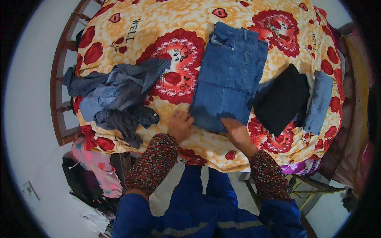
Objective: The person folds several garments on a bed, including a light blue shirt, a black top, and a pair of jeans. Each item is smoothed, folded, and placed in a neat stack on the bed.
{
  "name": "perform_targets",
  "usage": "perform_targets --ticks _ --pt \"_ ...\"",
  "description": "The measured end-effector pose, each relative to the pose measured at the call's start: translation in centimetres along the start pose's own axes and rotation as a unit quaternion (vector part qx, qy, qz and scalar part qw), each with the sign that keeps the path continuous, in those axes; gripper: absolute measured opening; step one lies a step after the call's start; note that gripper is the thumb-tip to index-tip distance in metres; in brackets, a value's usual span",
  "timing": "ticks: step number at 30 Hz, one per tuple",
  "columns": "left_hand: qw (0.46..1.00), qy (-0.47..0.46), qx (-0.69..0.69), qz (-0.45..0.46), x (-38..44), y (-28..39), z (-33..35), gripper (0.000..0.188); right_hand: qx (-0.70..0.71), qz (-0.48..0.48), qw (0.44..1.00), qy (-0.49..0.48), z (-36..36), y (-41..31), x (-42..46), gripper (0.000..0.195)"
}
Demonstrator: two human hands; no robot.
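A pair of blue denim jeans (227,77) lies on the bed in front of me, folded lengthwise, with the lower legs turned up over the rest. Its waistband and a front pocket face away from me. Beside the near left corner of the denim is my left hand (180,126), slightly blurred, fingers a little bent and nothing visible in them. My right hand (238,134) rests its fingertips on the near edge of the jeans, towards the right. It does not visibly pinch the cloth. Patterned sleeves cover both forearms.
Crumpled grey-blue clothes (119,92) lie to the left on the flowered bedsheet (166,17). A folded black garment (281,101) and a rolled light-blue denim piece (319,102) lie to the right. A wooden bed rail (56,80) borders the left; more clothes (98,175) hang below it.
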State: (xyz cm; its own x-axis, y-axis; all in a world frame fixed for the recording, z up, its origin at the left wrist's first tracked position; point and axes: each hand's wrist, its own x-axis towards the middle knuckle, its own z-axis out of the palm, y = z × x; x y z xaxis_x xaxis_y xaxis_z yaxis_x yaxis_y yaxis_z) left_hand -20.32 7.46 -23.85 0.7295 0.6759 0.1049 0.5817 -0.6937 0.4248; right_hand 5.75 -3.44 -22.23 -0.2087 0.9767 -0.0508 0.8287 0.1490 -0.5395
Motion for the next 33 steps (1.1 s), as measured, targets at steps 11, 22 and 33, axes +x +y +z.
perform_targets --ticks 11,22,33 --pt "0.974 0.092 -0.129 0.161 7.5 2.0 -8.5 0.023 0.235 0.132 0.953 -0.136 -10.0 3.0 7.1 0.032" --pt "0.993 0.076 -0.085 -0.026 8.0 -4.3 -13.2 0.024 0.348 0.192 0.905 -0.151 -12.2 7.7 7.6 0.029" --pt "0.994 0.053 0.016 -0.091 9.1 -6.4 -9.0 0.026 0.286 0.213 0.918 -0.176 -13.4 3.6 7.6 0.034"
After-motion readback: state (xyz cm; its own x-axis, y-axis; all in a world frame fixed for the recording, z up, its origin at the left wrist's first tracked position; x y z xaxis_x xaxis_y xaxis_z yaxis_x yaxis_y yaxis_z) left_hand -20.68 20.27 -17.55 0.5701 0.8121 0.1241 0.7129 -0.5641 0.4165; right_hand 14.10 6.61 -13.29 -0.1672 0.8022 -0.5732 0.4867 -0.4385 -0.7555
